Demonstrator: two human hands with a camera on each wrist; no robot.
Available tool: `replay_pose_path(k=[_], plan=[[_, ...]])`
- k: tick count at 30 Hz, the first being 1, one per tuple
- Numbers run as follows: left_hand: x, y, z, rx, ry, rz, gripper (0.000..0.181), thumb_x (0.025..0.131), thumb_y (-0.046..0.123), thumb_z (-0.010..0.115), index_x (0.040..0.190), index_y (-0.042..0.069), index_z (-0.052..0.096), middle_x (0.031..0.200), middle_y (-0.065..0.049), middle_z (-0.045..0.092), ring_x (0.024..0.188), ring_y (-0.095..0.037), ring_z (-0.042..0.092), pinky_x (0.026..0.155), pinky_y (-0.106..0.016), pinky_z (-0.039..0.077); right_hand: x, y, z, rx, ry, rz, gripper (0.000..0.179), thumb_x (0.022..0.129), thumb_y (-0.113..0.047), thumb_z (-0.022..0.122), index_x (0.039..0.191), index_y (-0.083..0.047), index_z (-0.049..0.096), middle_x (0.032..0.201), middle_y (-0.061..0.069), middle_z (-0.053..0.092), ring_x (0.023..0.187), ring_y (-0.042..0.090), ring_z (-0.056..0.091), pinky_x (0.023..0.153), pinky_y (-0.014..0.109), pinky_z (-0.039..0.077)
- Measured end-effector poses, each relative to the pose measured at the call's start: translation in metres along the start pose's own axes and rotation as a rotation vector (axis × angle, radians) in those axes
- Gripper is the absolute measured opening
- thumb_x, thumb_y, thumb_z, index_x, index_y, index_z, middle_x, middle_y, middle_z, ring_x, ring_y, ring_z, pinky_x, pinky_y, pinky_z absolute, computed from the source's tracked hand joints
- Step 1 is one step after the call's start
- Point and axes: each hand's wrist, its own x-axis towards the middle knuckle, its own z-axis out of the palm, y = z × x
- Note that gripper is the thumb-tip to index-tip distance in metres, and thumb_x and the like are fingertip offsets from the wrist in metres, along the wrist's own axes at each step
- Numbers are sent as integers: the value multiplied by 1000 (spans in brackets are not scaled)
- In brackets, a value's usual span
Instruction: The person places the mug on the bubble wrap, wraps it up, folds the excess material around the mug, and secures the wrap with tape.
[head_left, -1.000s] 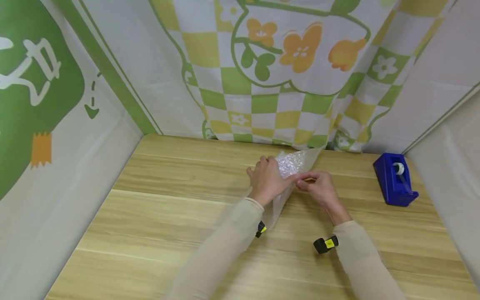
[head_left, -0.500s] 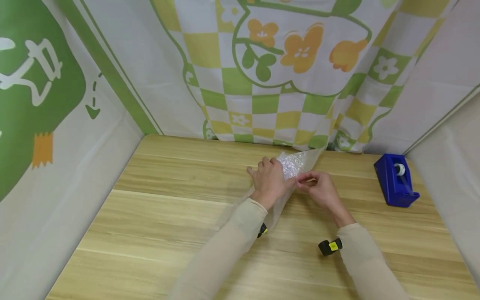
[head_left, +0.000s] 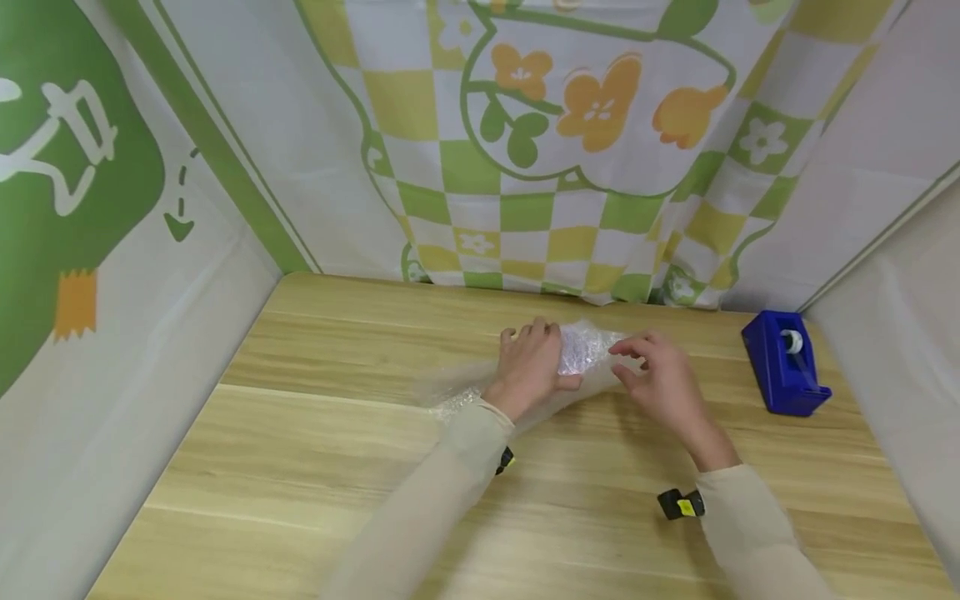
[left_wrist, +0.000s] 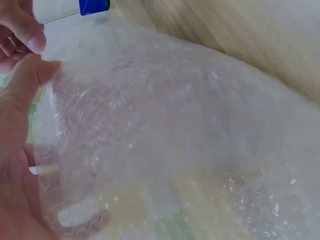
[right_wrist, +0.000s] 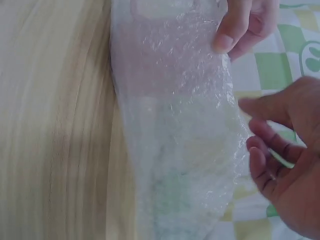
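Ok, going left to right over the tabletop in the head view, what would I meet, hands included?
Left hand, right hand, blue tape dispenser.

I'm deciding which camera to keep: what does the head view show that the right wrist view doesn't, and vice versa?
Only the head view: the boxy blue tape dispenser, the beige fabric sleeves and the orange printed flowers.
Only the right wrist view: the palm side of the right hand, up close.
Both: both hands, the clear plastic bubble wrap, the pale wood-grain table and the green-yellow-white checked cloth.
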Motion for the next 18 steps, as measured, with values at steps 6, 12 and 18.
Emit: replay_pose_path(k=[6, 12, 18], plan=[[-1, -11, -3, -5, -55, 92, 91, 81, 55, 80, 151, 8, 46, 151, -8, 49, 137, -28, 47, 118, -53, 28, -5, -4, 4, -117, -17, -229, 28, 72, 1, 89, 94, -2, 73, 98, 12, 61, 92, 34, 57, 77, 47, 50], [-1, -17, -9, -9, -118, 164, 89, 83, 50, 81, 154, 11, 44, 158, -4, 43, 144, -24, 39, 119, -52, 28, -13, -8, 8, -173, -61, -274, 27, 73, 0, 89, 93, -1, 70, 97, 14, 63, 93, 34, 61, 78, 48, 55], [-1, -20, -12, -33, -145, 198, 89, 83, 47, 82, 155, 11, 42, 159, -5, 41, 146, -25, 36, 120, -52, 25, -19, -9, 16, -159, -77, -246, 23, 79, 0, 85, 95, 0, 70, 99, 13, 63, 94, 32, 63, 77, 46, 57]])
